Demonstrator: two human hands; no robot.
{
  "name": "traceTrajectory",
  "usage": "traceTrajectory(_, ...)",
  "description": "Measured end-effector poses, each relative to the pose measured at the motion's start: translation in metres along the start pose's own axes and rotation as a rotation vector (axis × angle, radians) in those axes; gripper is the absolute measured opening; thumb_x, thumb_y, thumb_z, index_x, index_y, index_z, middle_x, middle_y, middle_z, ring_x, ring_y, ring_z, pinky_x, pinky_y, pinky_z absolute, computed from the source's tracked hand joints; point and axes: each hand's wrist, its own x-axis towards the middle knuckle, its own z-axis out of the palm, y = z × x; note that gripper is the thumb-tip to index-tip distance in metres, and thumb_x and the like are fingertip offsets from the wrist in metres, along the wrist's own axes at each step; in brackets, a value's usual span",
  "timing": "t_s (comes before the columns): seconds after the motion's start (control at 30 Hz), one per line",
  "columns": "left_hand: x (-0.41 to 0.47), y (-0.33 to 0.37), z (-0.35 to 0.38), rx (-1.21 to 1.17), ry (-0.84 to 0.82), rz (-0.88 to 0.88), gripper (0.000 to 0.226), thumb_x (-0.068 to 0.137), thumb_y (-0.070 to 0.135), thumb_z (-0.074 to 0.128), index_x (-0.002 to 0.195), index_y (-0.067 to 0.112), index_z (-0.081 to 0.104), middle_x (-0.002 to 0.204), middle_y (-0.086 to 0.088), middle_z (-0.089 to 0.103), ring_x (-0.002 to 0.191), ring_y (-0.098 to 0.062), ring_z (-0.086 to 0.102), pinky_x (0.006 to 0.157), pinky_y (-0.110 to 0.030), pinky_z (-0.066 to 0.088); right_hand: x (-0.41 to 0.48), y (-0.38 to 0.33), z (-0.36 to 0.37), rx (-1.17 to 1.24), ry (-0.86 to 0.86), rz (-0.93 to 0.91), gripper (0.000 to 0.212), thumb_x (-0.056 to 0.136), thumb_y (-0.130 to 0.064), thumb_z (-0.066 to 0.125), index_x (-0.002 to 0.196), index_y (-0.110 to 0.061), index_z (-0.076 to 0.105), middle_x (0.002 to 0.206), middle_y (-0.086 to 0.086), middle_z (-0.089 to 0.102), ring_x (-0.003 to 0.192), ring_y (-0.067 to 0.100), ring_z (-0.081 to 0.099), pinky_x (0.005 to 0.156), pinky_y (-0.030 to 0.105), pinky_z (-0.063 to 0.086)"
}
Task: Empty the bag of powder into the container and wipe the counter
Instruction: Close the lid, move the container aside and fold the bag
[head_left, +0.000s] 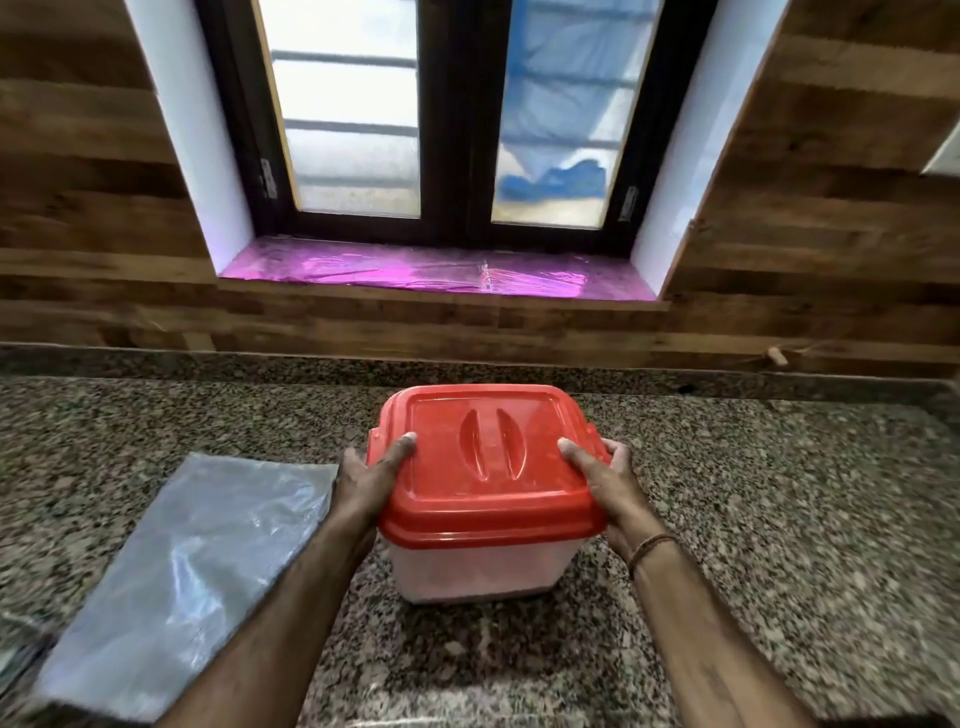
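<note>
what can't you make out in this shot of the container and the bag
- Head view: what the container holds; the red lid covers it and its walls are cloudy.
- Head view: most fingers of the left hand and right hand, wrapped behind the lid's sides.
- Head view: the bag, its near end blurred; any powder left in it.

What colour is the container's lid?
Red-orange lid, on a translucent whitish container; the head view shows it best.
</note>
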Motion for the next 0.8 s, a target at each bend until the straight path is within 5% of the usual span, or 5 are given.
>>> traceTrajectory(0.1,-0.008,0.003,0.002,-0.019,0.021,-0.040,0.074,0.075,0.052,0.084,0.124,0.001,0.062,0.093,-0.012,0.073,0.073,-0.021,0.073,0.049,-0.026,0.058,0.000,0.000,-0.002,0.255,0.010,0.083,0.114,0.062,-0.039,0.096,0.151,-0.018,0.027,0.123,0.018,0.064,0.091,0.036,0.076,0.071,0.049,0.065)
traceTrajectory(0.3,-0.020,0.009,0.006,0.325,0.217,0.210,0.079,0.080,0.055,0.077,0.134,0.006,0.044,0.127,-0.017,0.056,0.103,-0.027,0.059,0.060,-0.027,0.039,-0.008,-0.002,0.008,-0.240,0.316,-0.180,0.060,0.067,-0.072,0.078,0.097,-0.024,0.057,0.093,0.007,0.073,0.074,0.026,0.073,0.066,0.046,0.064)
traceTrajectory(0.43,-0.023,0.013,0.010,0.348,0.136,0.219,0.079,0.095,0.041,0.067,0.149,0.001,0.026,0.142,-0.024,0.052,0.112,-0.036,0.062,0.055,-0.020,0.041,-0.008,-0.011,-0.001,-0.542,0.342,-0.236,0.068,0.081,-0.070,0.069,0.114,-0.015,0.048,0.092,0.006,0.065,0.075,0.026,0.067,0.064,0.037,0.058)
traceTrajectory(0.63,-0.021,0.009,0.013,0.486,0.208,0.368,0.044,0.102,0.043,0.053,0.127,0.009,0.040,0.109,-0.015,0.067,0.069,-0.017,0.056,0.051,-0.022,0.039,-0.010,-0.009,0.015,-0.739,0.368,-0.364,0.048,0.104,-0.050,0.044,0.133,-0.012,0.052,0.088,0.008,0.069,0.076,0.026,0.068,0.068,0.039,0.061)
traceTrajectory(0.8,-0.022,0.003,0.008,0.346,0.079,0.358,0.061,0.102,0.041,0.054,0.151,0.013,0.030,0.130,-0.010,0.057,0.079,-0.013,0.054,0.050,-0.019,0.037,-0.003,-0.009,0.004,-0.677,0.157,-0.299,0.060,0.103,-0.056,0.040,0.150,-0.019,0.040,0.110,0.010,0.071,0.090,0.028,0.072,0.076,0.040,0.061)
